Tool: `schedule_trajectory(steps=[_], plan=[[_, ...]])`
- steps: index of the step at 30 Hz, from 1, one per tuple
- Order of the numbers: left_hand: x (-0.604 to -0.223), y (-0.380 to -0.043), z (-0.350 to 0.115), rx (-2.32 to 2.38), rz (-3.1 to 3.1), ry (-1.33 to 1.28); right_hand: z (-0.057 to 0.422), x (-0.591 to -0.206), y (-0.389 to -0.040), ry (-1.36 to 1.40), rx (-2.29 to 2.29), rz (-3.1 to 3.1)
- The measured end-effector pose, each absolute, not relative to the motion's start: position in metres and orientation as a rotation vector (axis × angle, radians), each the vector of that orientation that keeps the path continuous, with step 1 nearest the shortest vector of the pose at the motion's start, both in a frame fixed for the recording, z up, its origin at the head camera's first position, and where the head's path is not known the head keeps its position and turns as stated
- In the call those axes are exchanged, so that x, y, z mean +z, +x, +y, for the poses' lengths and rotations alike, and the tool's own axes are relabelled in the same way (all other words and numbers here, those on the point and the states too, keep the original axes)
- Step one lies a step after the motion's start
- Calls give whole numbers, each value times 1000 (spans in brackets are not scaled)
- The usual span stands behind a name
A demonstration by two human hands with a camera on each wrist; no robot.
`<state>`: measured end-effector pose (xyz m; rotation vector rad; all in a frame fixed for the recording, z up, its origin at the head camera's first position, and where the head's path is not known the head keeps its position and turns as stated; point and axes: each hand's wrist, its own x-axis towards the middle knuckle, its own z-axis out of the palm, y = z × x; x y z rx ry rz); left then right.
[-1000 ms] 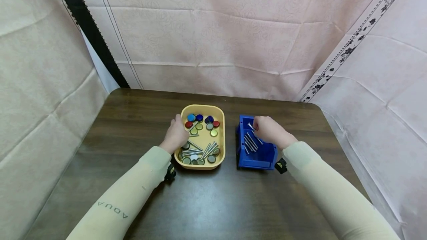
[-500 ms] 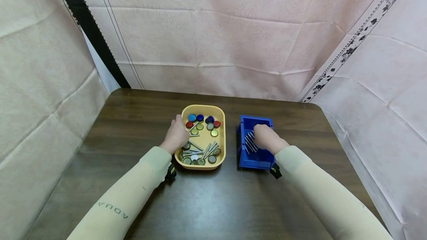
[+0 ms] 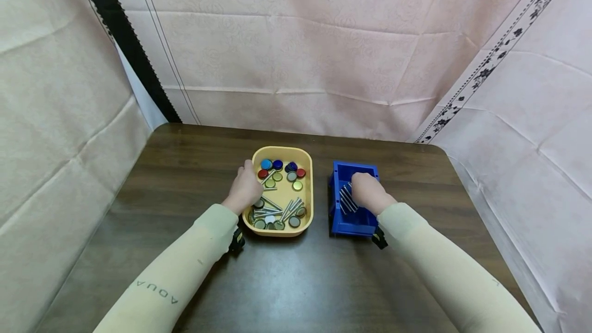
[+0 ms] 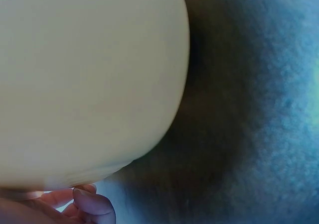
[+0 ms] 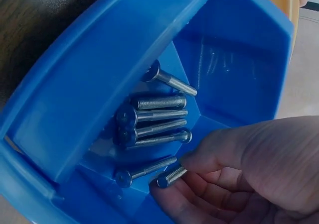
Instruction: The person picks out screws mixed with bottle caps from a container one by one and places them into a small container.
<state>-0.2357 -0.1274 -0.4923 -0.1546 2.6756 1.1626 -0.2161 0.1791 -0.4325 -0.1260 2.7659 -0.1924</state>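
My left hand [image 3: 243, 187] grips the left rim of a yellow tray [image 3: 309, 220], its fingers and thumb close against the tray's edge in the left wrist view. Inside the blue bin [image 3: 353, 227], my right hand [image 3: 368, 191] pinches a metal bolt [image 5: 172, 177] between thumb and forefinger, its threaded end poking out. Several other bolts [image 5: 159, 115] lie in the bin beside the fingers, most of them roughly side by side. From the head view the right fingertips and the held bolt are hidden behind the hand.
Bottle caps in blue, red [image 3: 301, 173] and gold [image 3: 297, 185] lie in the tray's far half, with loose bolts [image 3: 292, 207] and more caps nearer the front. The two containers stand apart on a dark wooden table [image 3: 296, 281], with pale cloth [image 3: 296, 55] hanging behind it.
My right hand has moved lower and nearer inside the blue bin; a bolt that showed at its fingertips is now hidden from the head view. The left hand stays at the tray's rim.
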Motion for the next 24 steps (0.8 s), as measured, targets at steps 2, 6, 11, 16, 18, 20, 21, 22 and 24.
schedule_trajectory(steps=[2,6,11,16,18,20,21,22,24], plan=[[-492,-235,-127,1162,2673,-155,179,-433,-216,-114,-196,2762],[-492,-235,-127,1158,2673,-152,179,-434,-216,-99,-195,2766],[-492,-235,-127,1152,2677,-156,179,-435,-216,-85,-228,2769],[-492,-236,-127,1153,2680,-150,178,-432,-216,-84,-280,2766],[-493,-237,-127,1154,2676,-149,178,-430,-217,-94,-280,2770],[-493,-237,-127,1153,2674,-148,178,-428,-217,-111,-278,2779],[-493,-237,-127,1153,2671,-149,178,-426,-217,-127,-274,2786],[-494,-237,-127,1153,2671,-149,177,-424,-217,-137,-276,2790],[-494,-238,-128,1150,2677,-149,176,-419,-217,-172,-279,2808]])
